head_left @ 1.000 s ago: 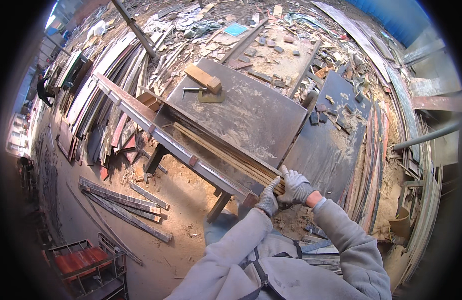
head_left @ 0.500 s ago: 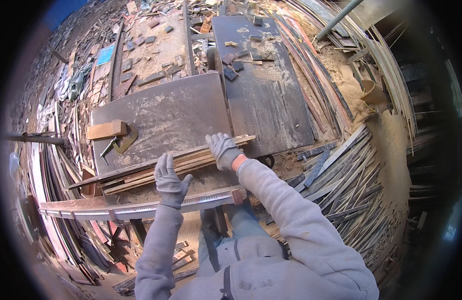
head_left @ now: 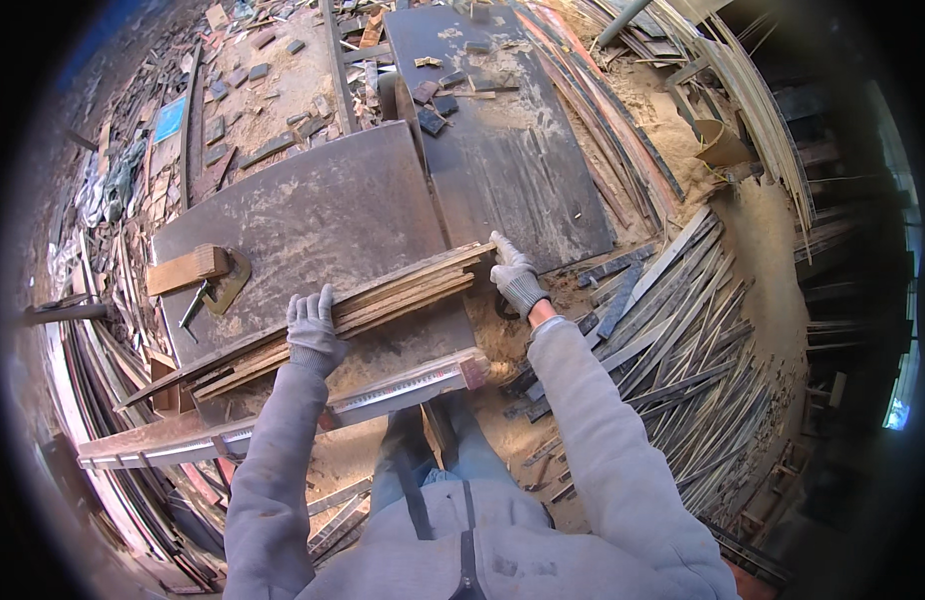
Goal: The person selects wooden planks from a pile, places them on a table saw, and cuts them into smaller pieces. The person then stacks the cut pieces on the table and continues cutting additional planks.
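A stack of long, narrow wooden strips lies slantwise across the near part of a dark board-topped table. My left hand, in a grey glove, rests on the stack around its middle, with fingers stretched over the strips. At the right end of the stack, my gloved right hand is closed about the strip ends, its thumb and fingers against them. Part of its grip is hidden. In front of the stack runs a fence rail with a measuring tape along it.
A wooden block and a clamp sit at the table's left. A second dark panel adjoins it on the right. Loose offcut strips heap up at my right. Small wood scraps and sawdust lie beyond.
My right hand has moved right, from the top of the strips to their right end. My left hand has shifted left and forward onto the stack. The view has shifted slightly.
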Demonstrator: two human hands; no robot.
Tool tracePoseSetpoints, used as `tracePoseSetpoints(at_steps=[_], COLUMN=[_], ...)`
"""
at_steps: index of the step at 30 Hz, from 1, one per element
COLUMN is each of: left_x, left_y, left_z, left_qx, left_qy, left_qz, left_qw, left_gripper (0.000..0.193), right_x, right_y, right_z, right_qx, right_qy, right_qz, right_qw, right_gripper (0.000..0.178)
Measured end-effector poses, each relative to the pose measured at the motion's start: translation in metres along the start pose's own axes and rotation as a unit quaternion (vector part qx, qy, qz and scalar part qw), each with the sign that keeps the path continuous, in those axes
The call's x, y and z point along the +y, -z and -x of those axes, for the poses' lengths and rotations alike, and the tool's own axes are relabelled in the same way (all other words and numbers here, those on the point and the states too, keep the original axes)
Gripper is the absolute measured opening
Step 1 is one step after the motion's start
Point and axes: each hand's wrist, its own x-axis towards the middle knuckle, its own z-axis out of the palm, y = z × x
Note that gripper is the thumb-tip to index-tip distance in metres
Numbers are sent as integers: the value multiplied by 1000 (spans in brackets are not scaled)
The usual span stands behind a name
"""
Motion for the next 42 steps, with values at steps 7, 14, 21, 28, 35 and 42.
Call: tracePoseSetpoints(at_steps=[7,14,21,28,35,42], left_x=[-2,10,-2,8,26,31], left_y=[-14,-10,15,3,10,12], left_z=[5,1,-21,-55,-42,-30], left_qx=[64,67,51,103,15,-7], left_qy=[-28,-17,-26,-28,-68,-126], left_qz=[-42,-35,64,175,156,45], left_qw=[997,997,996,979,985,991], left_gripper=[150,149,105,25,86,140], right_x=[32,52,25,7,-10,-18], right_y=[-11,-33,-21,-25,-26,-32], right_z=[-3,-6,24,38,41,41], right_qx=[-10,-23,-52,-37,-39,-31], right_qy=[75,56,68,92,47,-13], right_qz=[19,120,171,19,-35,-120], right_qw=[997,991,981,995,998,992], right_gripper=[81,81,86,80,73,67])
